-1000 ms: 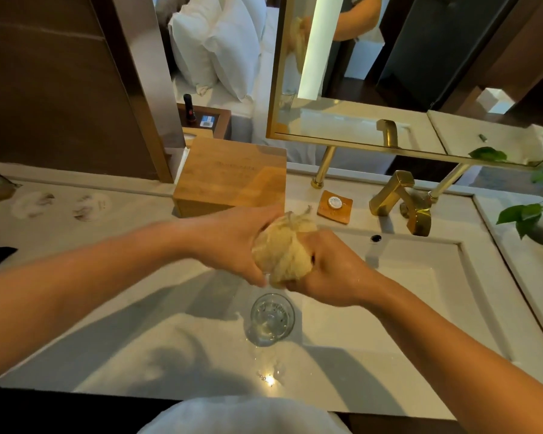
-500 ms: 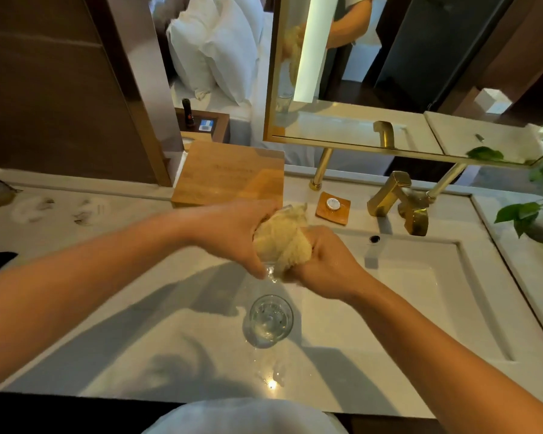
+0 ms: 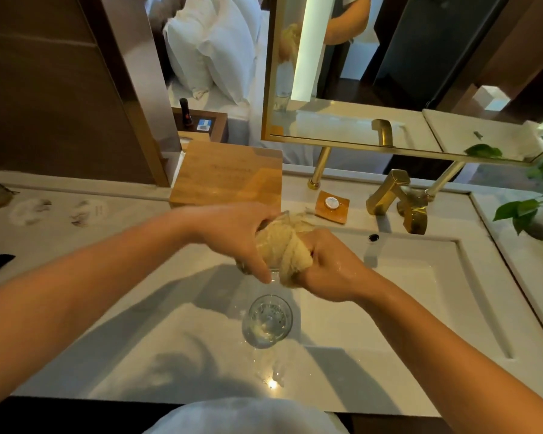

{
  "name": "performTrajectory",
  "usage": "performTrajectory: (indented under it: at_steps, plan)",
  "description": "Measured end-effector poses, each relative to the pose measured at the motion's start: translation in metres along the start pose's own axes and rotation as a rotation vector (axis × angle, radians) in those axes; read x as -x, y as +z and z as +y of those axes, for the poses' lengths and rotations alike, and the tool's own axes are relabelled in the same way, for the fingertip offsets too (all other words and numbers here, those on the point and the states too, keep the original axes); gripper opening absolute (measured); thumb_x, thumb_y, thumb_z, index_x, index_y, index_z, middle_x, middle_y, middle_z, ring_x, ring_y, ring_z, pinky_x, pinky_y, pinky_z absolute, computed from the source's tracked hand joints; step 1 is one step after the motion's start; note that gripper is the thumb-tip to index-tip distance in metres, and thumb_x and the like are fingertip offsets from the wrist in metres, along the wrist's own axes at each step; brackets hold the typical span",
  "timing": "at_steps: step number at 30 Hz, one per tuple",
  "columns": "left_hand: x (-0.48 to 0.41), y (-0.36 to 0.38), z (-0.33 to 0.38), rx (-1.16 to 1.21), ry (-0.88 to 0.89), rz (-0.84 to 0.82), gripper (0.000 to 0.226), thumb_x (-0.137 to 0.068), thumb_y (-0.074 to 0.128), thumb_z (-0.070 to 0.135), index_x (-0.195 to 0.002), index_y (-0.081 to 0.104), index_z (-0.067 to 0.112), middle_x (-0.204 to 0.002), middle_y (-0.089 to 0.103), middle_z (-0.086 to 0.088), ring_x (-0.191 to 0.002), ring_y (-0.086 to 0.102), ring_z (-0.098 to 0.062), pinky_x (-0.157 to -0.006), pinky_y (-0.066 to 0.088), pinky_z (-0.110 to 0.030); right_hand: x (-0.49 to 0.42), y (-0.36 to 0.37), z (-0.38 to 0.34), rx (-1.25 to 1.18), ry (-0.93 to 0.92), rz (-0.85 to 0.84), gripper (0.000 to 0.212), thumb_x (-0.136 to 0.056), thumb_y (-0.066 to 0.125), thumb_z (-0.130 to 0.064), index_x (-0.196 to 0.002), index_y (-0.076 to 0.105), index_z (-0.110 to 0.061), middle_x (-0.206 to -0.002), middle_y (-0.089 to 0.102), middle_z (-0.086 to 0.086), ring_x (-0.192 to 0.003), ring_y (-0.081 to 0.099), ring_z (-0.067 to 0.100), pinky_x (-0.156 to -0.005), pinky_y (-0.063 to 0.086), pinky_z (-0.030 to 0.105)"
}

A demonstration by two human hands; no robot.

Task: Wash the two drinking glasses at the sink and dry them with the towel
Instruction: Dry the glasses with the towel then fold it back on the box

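Left hand [image 3: 232, 236] clamped round towel-wrapped glass [image 3: 275, 270], right hand [image 3: 329, 270] gripping towel [image 3: 287, 245]; wet slip risks smashing second glass [image 3: 267, 321] below.

One clear glass [image 3: 273, 270], tilted and wrapped in the cream towel [image 3: 282, 245]; another glass [image 3: 267, 321] stands upright on the counter.

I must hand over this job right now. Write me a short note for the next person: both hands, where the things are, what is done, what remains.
Left hand: holds one glass, mostly hidden by the towel.
Right hand: grips the yellow towel wrapped around that glass.
Second glass: upright on the wet counter in front of the hands, droplets beside it.
Done: drying of the first glass has begun.
Left: finish it, then dry the second. Whether either needs more washing cannot be told.
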State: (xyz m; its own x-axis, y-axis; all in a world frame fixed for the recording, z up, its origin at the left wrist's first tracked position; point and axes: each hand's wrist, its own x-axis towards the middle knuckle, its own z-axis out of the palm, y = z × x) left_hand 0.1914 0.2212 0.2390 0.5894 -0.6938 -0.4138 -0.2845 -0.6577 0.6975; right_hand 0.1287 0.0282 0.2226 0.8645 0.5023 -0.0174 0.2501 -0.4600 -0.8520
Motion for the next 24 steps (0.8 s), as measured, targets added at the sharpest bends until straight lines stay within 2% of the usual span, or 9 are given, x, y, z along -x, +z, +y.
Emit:
performTrajectory:
  at_steps: [2,4,6,8,10,13,17,21,24]
  plan:
    - [0.001,-0.012,-0.006,0.415,-0.010,-0.309,0.045,-0.067,0.086,0.001,-0.101,0.066,0.023,-0.097,0.072,0.006,-0.090,0.070,-0.008,-0.075,0.056,-0.023,-0.003,0.006,-0.004,0.078,-0.066,-0.054,0.017,-0.075,0.062,0.015,-0.072,0.062,-0.001,-0.070,0.058,-0.001,-0.065,0.053,0.005,-0.057,0.045,0.017]
    - [-0.004,-0.004,-0.009,0.388,0.001,-0.288,0.038,-0.063,0.084,0.000,-0.089,0.067,0.023,-0.087,0.071,0.004,-0.082,0.069,-0.013,-0.068,0.054,-0.023,-0.006,0.011,0.000,0.072,0.005,-0.103,0.020,-0.075,0.061,0.014,-0.080,0.066,-0.005,-0.081,0.065,0.002,-0.074,0.061,0.007,-0.065,0.055,0.024]
    - [-0.014,0.024,-0.010,-0.229,0.040,0.139,0.039,-0.067,0.085,0.015,-0.090,0.056,0.028,-0.084,0.063,0.009,-0.076,0.064,-0.012,-0.058,0.044,-0.021,-0.007,0.010,0.008,-0.249,0.208,-0.070,0.031,-0.070,0.060,0.021,-0.087,0.067,-0.005,-0.088,0.066,0.008,-0.082,0.064,0.010,-0.070,0.057,0.029]
    - [-0.020,0.048,-0.012,-0.841,0.185,0.612,0.045,-0.067,0.084,0.023,-0.100,0.053,0.023,-0.087,0.061,0.004,-0.074,0.061,-0.019,-0.054,0.042,-0.029,-0.005,0.010,0.013,-0.876,0.416,-0.078,0.045,-0.059,0.057,0.025,-0.095,0.064,-0.002,-0.097,0.062,0.017,-0.095,0.061,0.028,-0.076,0.053,0.037]
    - [-0.021,0.052,-0.019,-0.929,0.258,0.722,0.052,-0.069,0.083,0.027,-0.112,0.054,0.020,-0.093,0.062,0.001,-0.078,0.059,-0.021,-0.059,0.050,-0.036,-0.005,0.010,0.016,-1.127,0.450,-0.021,0.049,-0.055,0.056,0.021,-0.098,0.064,-0.002,-0.096,0.064,0.017,-0.093,0.063,0.031,-0.076,0.055,0.039]
    - [-0.016,0.025,-0.013,-0.606,0.222,0.414,0.068,-0.070,0.083,0.043,-0.125,0.047,0.028,-0.109,0.060,0.008,-0.095,0.058,-0.012,-0.074,0.053,-0.032,-0.004,0.015,0.011,-0.688,0.376,0.051,0.040,-0.054,0.067,0.009,-0.089,0.069,-0.010,-0.086,0.070,0.008,-0.081,0.068,0.022,-0.071,0.059,0.036]
    - [-0.010,-0.011,0.002,-0.342,0.161,0.036,0.069,-0.057,0.092,0.036,-0.113,0.051,0.033,-0.101,0.062,0.013,-0.089,0.058,-0.004,-0.076,0.050,-0.025,-0.001,0.016,0.005,-0.089,0.100,0.010,0.033,-0.072,0.072,0.006,-0.071,0.067,-0.026,-0.070,0.064,-0.023,-0.067,0.060,-0.003,-0.063,0.045,0.012]
    - [-0.003,0.002,0.003,-0.467,0.219,0.011,0.065,-0.057,0.086,0.035,-0.105,0.043,0.035,-0.091,0.059,0.011,-0.080,0.057,-0.007,-0.067,0.050,-0.027,0.006,0.018,0.025,0.481,-0.258,-0.211,0.021,-0.079,0.064,0.002,-0.098,0.069,-0.005,-0.111,0.067,0.012,-0.097,0.062,0.025,-0.082,0.048,0.026]
    - [-0.002,0.017,0.001,-0.559,0.261,0.037,0.066,-0.058,0.083,0.041,-0.108,0.039,0.035,-0.090,0.060,0.009,-0.078,0.059,-0.010,-0.067,0.053,-0.033,0.015,0.021,0.028,0.936,-0.380,-0.303,0.038,-0.074,0.075,0.003,-0.111,0.071,-0.006,-0.119,0.067,0.013,-0.102,0.064,0.028,-0.081,0.054,0.032]
